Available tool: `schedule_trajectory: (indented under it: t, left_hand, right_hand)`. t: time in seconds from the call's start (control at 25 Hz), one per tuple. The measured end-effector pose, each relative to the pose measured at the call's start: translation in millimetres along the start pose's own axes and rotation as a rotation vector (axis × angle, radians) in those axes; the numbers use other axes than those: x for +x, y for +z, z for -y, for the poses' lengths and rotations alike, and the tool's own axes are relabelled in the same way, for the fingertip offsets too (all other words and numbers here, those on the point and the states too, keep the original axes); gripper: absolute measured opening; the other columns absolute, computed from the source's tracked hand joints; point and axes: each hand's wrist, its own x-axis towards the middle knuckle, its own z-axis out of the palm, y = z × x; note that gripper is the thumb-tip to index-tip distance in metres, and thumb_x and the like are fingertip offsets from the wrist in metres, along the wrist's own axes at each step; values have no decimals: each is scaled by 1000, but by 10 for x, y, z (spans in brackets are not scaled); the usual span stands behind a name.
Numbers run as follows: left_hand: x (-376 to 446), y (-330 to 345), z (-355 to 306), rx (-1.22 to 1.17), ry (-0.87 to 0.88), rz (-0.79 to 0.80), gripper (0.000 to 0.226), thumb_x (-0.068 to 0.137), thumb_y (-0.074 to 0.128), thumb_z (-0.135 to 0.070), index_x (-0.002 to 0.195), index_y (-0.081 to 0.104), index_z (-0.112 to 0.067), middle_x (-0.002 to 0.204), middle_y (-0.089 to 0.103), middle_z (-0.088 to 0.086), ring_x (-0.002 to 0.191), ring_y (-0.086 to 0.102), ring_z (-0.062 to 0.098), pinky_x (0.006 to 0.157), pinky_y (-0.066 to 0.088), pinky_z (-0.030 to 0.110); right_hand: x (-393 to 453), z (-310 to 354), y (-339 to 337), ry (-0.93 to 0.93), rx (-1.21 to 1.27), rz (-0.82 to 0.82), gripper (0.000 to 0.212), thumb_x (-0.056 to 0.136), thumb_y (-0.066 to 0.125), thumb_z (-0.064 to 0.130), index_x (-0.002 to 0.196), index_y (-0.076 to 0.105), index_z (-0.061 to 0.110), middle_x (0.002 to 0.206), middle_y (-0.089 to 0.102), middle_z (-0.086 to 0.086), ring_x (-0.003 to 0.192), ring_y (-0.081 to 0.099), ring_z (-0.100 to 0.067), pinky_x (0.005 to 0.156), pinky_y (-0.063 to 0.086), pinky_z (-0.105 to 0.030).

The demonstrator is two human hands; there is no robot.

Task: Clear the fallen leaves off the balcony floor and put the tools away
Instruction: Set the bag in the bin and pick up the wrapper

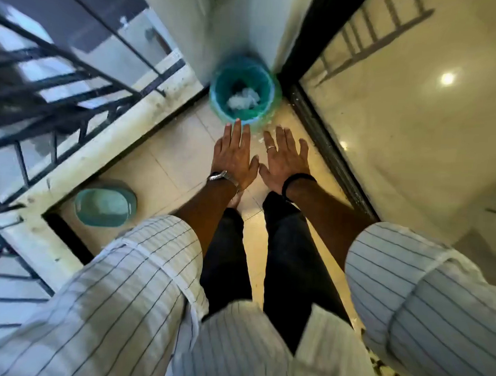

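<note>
Leaves are not clearly visible on the balcony floor (pixel 170 159); dry ones would be light and brittle, best swept. Left hand (pixel 233 158) and right hand (pixel 286 164) hover flat, empty, near the corner bin (pixel 217 98).

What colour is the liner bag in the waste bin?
Green, over a round blue plastic waste bin; head view.

The balcony floor (pixel 167 165) is pale tile with thin grout lines; a green-lined bin (pixel 245 91) stands on it in the far corner, holding white crumpled scraps; a teal basin (pixel 105 207) sits beside the low parapet.
</note>
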Motion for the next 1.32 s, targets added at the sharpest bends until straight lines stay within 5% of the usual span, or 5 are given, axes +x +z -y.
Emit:
schedule_trajectory:
  t: [0.48,0.72,0.88,1.08,1.32]
  left_hand:
    - [-1522,111,-1206,534,666,271,63,103,29,-49,158,25,-18,166,17,11,153,16,30,121,19,45]
    - [-2071,992,-2294,826,1133,251,76,90,21,-58,122,70,-8,134,61,23,120,61,44,90,54,61]
    - [-2872,1764,-3178,905,1293,207,97,79,3,-66,144,53,-14,155,42,14,145,38,35,111,38,52]
    - [-4246,2510,-4174,978,1552,278,90,83,2,-65,152,39,-21,163,29,6,151,25,27,117,31,48]
    - [-4733,3269,-4769,1239,1694,396,79,94,15,-64,158,21,-19,167,14,4,154,14,23,122,20,48]
  right_hand:
    - [-2689,-124,446,759,600,-256,72,99,40,48,159,8,25,167,1,-7,153,3,-29,119,7,-60]
    - [-4311,-478,1707,1149,958,-326,73,98,43,46,159,10,20,167,1,-12,153,0,-33,116,1,-65]
    - [-5317,-765,2536,1379,1141,-377,73,99,40,47,159,8,21,166,-1,-10,153,-1,-33,117,3,-65]
    - [-6376,-1049,3345,1594,1245,-420,73,99,41,46,159,7,22,167,-2,-10,153,-1,-34,116,4,-65]
    - [-6794,-888,4010,1716,1406,-408,74,99,41,46,159,6,22,167,-4,-10,153,-2,-32,117,4,-63]
